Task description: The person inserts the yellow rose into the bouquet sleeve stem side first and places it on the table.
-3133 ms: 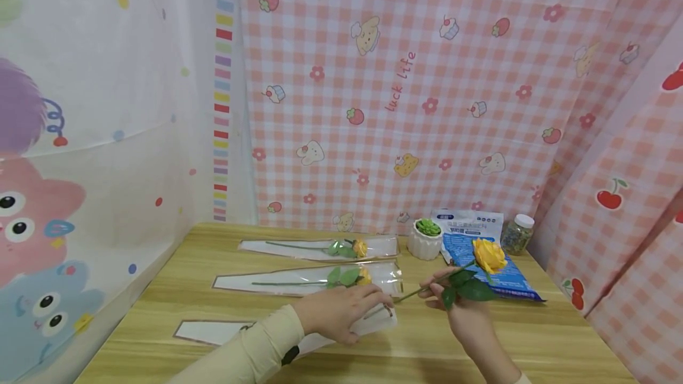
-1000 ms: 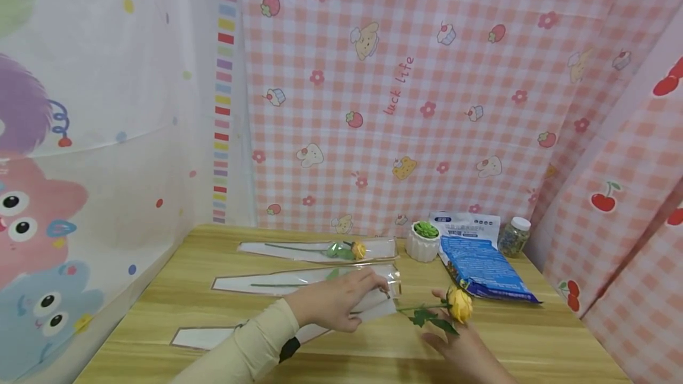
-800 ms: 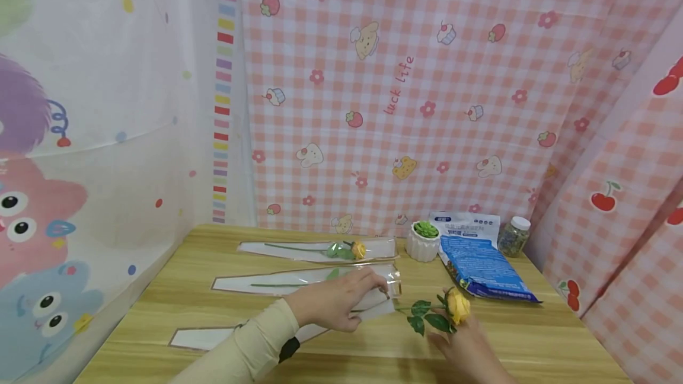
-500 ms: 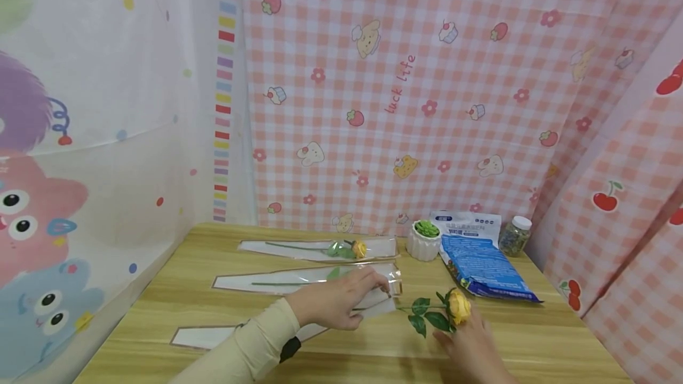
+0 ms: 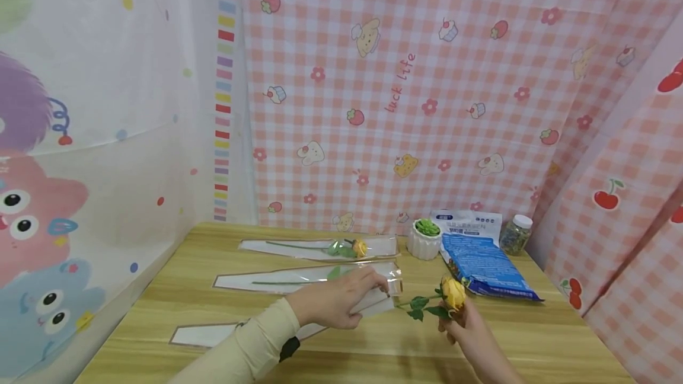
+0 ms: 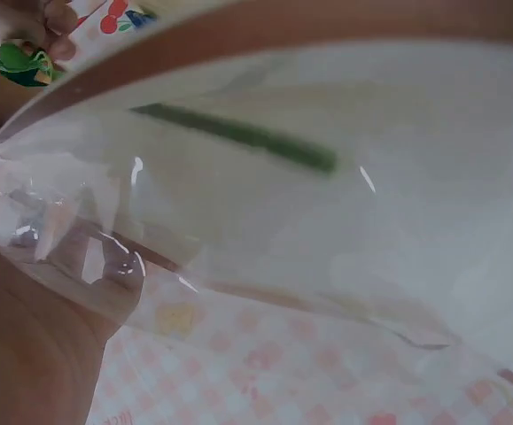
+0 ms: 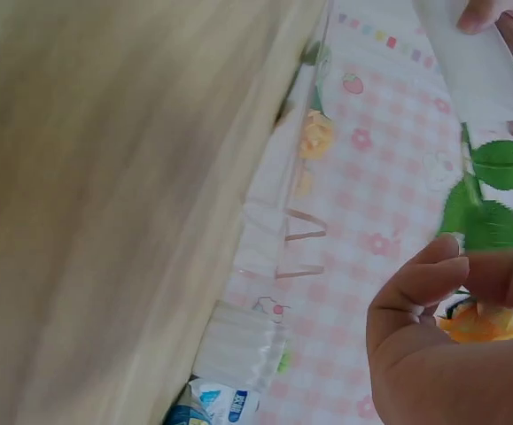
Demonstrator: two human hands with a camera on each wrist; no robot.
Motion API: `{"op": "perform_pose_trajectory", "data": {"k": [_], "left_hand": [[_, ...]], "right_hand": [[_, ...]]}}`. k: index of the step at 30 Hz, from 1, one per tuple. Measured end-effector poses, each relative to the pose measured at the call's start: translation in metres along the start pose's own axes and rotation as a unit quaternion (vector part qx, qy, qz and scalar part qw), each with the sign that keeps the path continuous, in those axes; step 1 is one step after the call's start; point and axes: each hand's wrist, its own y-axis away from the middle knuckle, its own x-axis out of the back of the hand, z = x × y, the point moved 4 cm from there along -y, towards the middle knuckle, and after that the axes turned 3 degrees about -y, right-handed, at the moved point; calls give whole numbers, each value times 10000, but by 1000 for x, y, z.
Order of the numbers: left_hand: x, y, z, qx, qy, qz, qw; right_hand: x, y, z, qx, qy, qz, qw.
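A yellow artificial rose (image 5: 453, 293) is in my right hand (image 5: 475, 333), whose fingers pinch it just under the bloom. Its green leaves (image 7: 495, 164) spread between those fingers and the sleeve in the right wrist view. My left hand (image 5: 336, 300) grips the mouth of a long clear-and-white flower sleeve (image 5: 376, 306), which runs back under my left forearm to its narrow end. Through the film in the left wrist view, the green stem (image 6: 247, 137) lies inside the sleeve. The leaves and bloom are outside, right of the mouth.
Two flat sleeves, a back one (image 5: 381, 246) and a nearer one (image 5: 240, 281), each hold a yellow rose. At back right stand a white succulent pot (image 5: 424, 246), a blue-and-white packet (image 5: 488, 265) and a lidded jar (image 5: 516, 236). A patterned curtain hangs behind the table.
My right hand has shifted from the stem to just below the bloom. The rose has moved left and down, with its stem farther into the sleeve. The left hand keeps hold of the mouth.
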Motion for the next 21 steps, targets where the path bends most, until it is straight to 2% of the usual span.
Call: {"op": "perform_pose_trajectory", "data": {"k": [7,10,15,21], "left_hand": [[-1,1,-2,-36,70,10,10000],[-1,1,-2,-23,75,2,10000],[-3,2,-2,9,10,-11,10000],[-4,2,-3,-37,-150,-14,9999]], "right_hand": [[3,10,-9,-132,-961,-388,9945],[8,13,-11,-248,-1232,-400,9913],[12,12,-10,-398,-1234,-220,9913],[14,10,-10,-371,-1011,46,9942]]}}
